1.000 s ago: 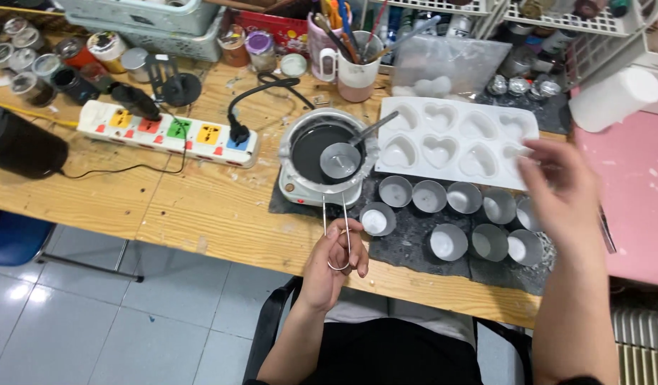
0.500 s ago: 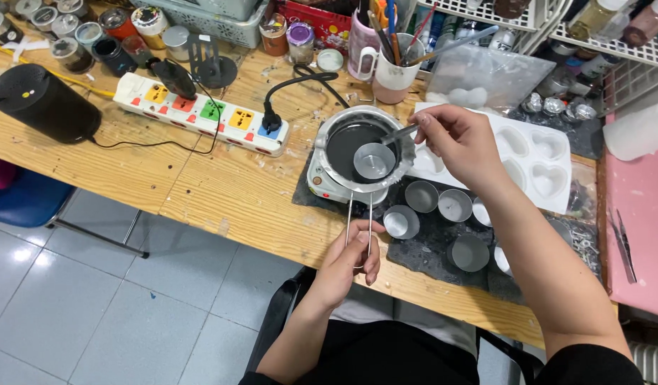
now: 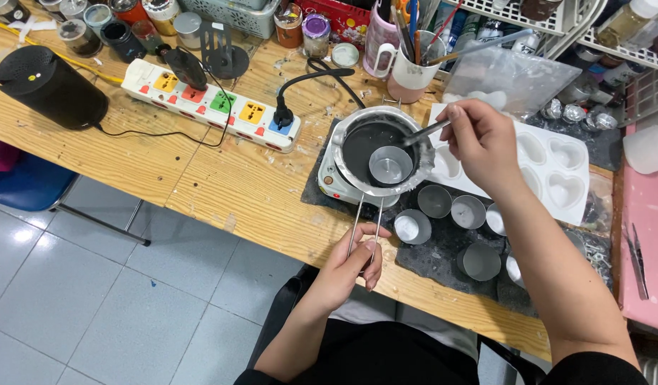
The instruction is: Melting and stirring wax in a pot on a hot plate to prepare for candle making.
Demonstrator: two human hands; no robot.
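Since a moment ago your right hand [image 3: 485, 142] has settled on the ladle [image 3: 391, 165] handle, its bowl resting in the dark melting pot [image 3: 375, 146]. Your left hand [image 3: 350, 267] grips the pot's wire handle [image 3: 364, 221]. Most small metal cups [image 3: 436, 201] look unfilled; the heart mould [image 3: 557, 178] is empty.
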